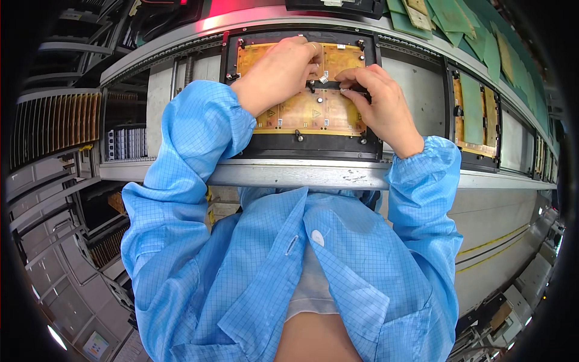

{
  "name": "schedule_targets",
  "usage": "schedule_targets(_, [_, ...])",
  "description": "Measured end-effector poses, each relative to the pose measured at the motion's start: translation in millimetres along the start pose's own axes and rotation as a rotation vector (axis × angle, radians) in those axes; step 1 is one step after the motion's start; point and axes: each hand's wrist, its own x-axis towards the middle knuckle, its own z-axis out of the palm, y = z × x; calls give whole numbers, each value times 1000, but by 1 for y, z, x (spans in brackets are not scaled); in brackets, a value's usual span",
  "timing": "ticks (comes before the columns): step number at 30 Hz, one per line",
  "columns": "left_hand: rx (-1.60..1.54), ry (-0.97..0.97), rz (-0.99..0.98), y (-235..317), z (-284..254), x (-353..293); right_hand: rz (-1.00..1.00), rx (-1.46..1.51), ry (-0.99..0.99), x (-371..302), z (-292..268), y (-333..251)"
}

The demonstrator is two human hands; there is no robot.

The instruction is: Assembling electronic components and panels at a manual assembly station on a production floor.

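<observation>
A black carrier frame lies across the conveyor in front of me, holding amber circuit boards one behind the other. My left hand is over the far board, its fingers curled in and their tips partly hidden. Just right of those fingertips is a small white component. At the right side, near the bar between the boards, my right hand has thumb and index finger drawn together. Whatever they pinch is too small to name. Dark knob-like clamps sit along the carrier's edges.
Metal conveyor rails run left to right, the near one between my body and the carrier. Another carrier with a green strip sits to the right. Green sheets are piled at the far right. A rack of boards stands at left.
</observation>
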Motion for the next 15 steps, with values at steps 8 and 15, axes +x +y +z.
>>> schedule_targets(8, [-135, 8, -167, -3, -24, -19, 10, -46, 3, 0, 0, 3])
schedule_targets(15, [-490, 23, -367, -22, -51, -55, -17, -54, 21, 0, 1, 3])
